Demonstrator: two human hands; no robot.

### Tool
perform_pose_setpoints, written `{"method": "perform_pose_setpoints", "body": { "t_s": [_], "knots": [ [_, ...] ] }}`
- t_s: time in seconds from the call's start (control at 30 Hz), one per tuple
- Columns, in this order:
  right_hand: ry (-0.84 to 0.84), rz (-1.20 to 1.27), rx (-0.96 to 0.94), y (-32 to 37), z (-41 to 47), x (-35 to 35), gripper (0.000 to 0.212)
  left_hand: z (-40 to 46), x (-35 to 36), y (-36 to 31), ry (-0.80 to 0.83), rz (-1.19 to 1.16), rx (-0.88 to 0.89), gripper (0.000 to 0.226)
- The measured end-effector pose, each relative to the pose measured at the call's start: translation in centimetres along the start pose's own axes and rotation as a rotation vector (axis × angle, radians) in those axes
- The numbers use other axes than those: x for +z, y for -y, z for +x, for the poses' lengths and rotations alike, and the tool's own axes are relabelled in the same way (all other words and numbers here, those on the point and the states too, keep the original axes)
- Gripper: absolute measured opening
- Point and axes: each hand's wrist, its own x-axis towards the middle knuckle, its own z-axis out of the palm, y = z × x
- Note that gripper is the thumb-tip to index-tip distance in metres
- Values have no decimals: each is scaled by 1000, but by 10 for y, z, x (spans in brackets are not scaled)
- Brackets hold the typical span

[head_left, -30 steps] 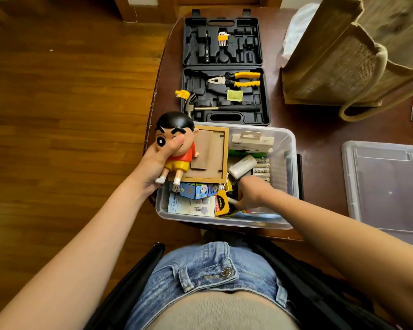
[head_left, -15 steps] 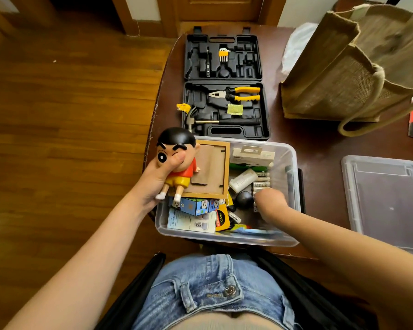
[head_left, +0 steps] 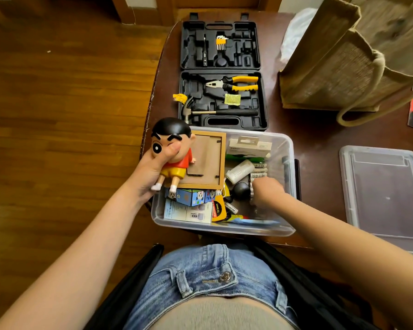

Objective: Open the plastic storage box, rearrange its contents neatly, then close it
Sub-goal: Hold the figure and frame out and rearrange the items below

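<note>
The clear plastic storage box (head_left: 224, 228) stands open at the table's near edge, its lid (head_left: 386, 198) lying flat to the right. My left hand (head_left: 150, 172) grips a cartoon boy figure (head_left: 174, 160) above the box's left rim, thumb across its face. My right hand (head_left: 268, 190) reaches into the right half of the box, with its fingers curled round a bunch of batteries (head_left: 252, 192). Inside lie a wooden picture frame (head_left: 208, 160) face down, a white roll (head_left: 239, 172), a black ball (head_left: 241, 189), a white carton (head_left: 248, 148) and a yellow tape measure (head_left: 217, 208).
An open black tool case (head_left: 222, 98) with pliers and a hammer sits just behind the box. A jute bag (head_left: 343, 63) stands at the back right. The table edge (head_left: 153, 96) drops to wooden floor on the left. My lap is under the box's near side.
My right hand has moved from the box's middle front to the right, onto the batteries. The left hand keeps holding the figure in the same spot.
</note>
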Motion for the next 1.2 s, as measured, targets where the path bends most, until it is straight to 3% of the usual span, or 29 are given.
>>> {"method": "perform_pose_setpoints", "body": {
  "t_s": [0.2,0.4,0.63,0.73,0.83,0.93,1.2],
  "knots": [
    [-55,37,10,-2,0,-3,14,0,-1,0,-4,18,4,93],
    [8,43,21,1,3,0,21,3,-3,3,-24,33,17,106],
    [64,73,12,4,2,-8,22,1,-1,1,-11,32,22,99],
    [38,106,-71,2,-3,-18,13,0,0,0,-11,32,28,101],
    [99,242,-209,8,-10,-21,18,0,0,0,-15,34,32,103],
    [131,193,-267,22,-15,-7,20,1,-2,1,-24,43,23,107],
    [-83,33,-235,44,-12,10,12,1,-1,2,-23,33,23,107]
  ]
}}
